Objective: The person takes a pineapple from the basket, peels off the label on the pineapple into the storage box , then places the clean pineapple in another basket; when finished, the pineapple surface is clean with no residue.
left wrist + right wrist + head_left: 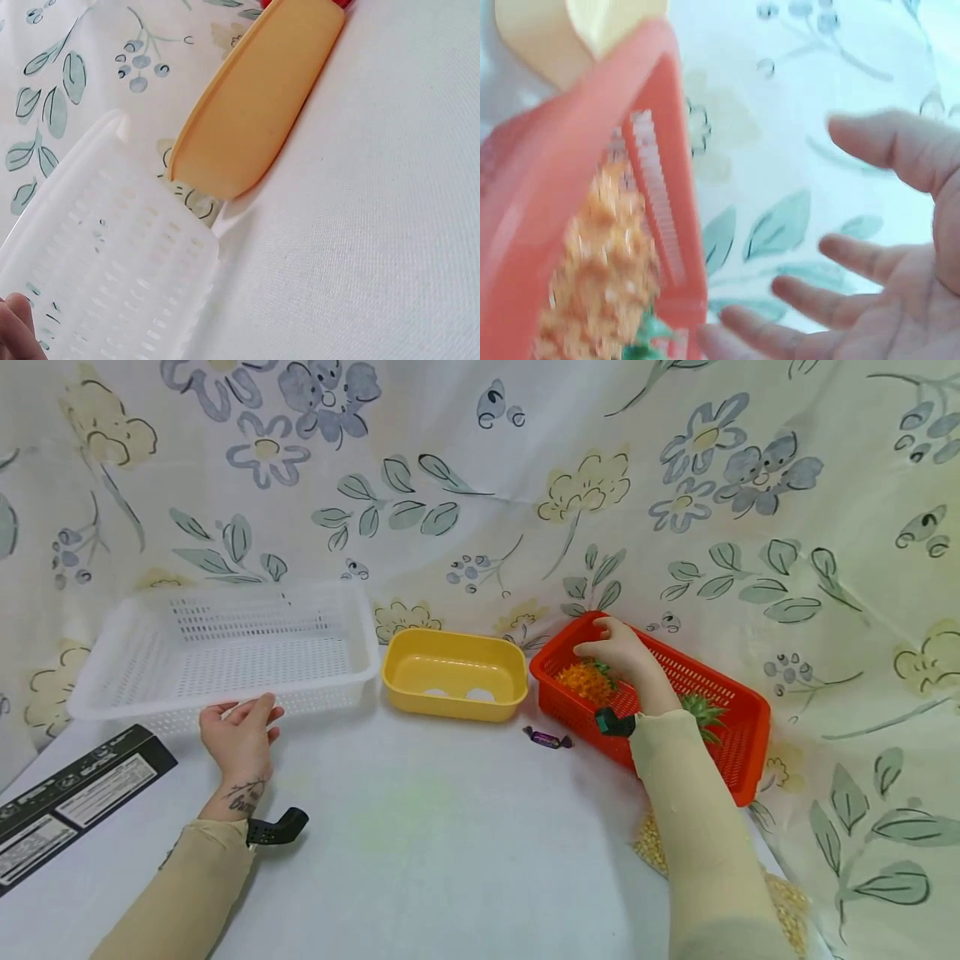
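Observation:
At the left, my left hand grips the front rim of a white perforated plastic basket. In the left wrist view only a fingertip shows beside the basket's wall. My right hand hovers over the far left end of a red perforated basket. The right wrist view shows its fingers spread, with nothing between them. Inside the red basket lie an orange, ruffled, flower-like bunch with some green and a spiky green plant. My right forearm hides part of this basket.
A yellow tray stands between the baskets. A purple wrapped candy lies in front of it. Bags of pale yellow grains lie under my right sleeve. A black printed box is at the left. Floral cloth hangs behind.

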A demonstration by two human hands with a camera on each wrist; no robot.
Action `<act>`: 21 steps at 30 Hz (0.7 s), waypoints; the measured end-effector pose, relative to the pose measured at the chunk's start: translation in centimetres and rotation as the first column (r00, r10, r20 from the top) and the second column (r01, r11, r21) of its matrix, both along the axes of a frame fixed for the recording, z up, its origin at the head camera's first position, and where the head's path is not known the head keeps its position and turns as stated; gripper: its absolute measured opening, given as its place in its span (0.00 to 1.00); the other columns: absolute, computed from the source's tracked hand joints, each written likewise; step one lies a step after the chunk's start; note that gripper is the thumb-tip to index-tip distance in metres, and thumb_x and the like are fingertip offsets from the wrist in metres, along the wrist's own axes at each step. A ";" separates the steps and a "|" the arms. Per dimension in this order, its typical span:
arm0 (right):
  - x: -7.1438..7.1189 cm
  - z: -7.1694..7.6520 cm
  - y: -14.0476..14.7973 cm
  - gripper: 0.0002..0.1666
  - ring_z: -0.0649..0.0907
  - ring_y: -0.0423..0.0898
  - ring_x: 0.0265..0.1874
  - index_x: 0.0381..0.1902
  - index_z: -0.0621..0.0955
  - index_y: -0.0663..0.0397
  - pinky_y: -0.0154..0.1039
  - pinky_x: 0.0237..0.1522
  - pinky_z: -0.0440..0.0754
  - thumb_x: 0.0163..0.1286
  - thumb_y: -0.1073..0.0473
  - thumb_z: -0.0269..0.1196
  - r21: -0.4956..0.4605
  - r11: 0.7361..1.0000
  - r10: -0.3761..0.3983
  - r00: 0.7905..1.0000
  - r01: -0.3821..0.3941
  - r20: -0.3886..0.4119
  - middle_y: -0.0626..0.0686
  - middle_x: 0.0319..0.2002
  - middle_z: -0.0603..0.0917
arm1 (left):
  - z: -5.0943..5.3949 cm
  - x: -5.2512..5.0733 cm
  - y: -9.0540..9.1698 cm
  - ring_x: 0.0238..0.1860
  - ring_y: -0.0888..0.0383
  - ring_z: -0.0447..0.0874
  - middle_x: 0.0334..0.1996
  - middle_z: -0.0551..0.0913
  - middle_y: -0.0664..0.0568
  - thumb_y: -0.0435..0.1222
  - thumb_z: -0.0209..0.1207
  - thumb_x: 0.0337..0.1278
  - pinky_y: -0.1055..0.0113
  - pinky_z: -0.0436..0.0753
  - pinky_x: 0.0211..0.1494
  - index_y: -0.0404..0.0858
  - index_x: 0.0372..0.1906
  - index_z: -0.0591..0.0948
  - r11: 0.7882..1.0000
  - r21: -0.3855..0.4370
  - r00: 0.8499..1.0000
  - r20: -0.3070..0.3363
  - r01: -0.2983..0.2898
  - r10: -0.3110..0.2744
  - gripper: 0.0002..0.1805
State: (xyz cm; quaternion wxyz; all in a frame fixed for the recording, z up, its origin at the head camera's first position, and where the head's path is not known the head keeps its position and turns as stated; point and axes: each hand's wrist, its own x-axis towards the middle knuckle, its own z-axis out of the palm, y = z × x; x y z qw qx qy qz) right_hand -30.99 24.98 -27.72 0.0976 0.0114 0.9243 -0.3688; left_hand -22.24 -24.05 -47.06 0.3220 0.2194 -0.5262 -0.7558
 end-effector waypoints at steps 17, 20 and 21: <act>3.1 -4.1 -10.7 0.24 0.75 0.55 0.51 0.55 0.73 0.62 0.47 0.53 0.77 0.61 0.61 0.62 0.078 0.930 0.315 0.667 -0.360 -0.675 0.59 0.52 0.77 | -0.1 0.1 -0.2 0.25 0.58 0.85 0.34 0.86 0.49 0.44 0.74 0.33 0.71 0.76 0.14 0.45 0.48 0.64 1.000 0.026 1.000 -0.002 0.004 -0.004 0.36; 3.4 -5.0 -11.7 0.25 0.75 0.54 0.53 0.55 0.72 0.62 0.47 0.56 0.75 0.61 0.60 0.62 0.137 0.906 0.382 0.634 -0.400 -0.672 0.59 0.54 0.76 | 0.5 0.6 0.1 0.23 0.59 0.85 0.32 0.85 0.51 0.44 0.74 0.34 0.71 0.76 0.14 0.46 0.46 0.63 0.999 0.032 1.000 0.015 0.018 -0.018 0.35; 3.4 -5.3 -12.0 0.25 0.75 0.53 0.54 0.56 0.72 0.62 0.46 0.57 0.74 0.61 0.60 0.62 0.159 0.901 0.400 0.631 -0.403 -0.665 0.58 0.54 0.76 | 1.1 0.9 0.5 0.22 0.60 0.84 0.31 0.84 0.52 0.44 0.73 0.35 0.72 0.76 0.14 0.47 0.46 0.63 0.999 0.032 0.998 0.044 0.031 -0.032 0.34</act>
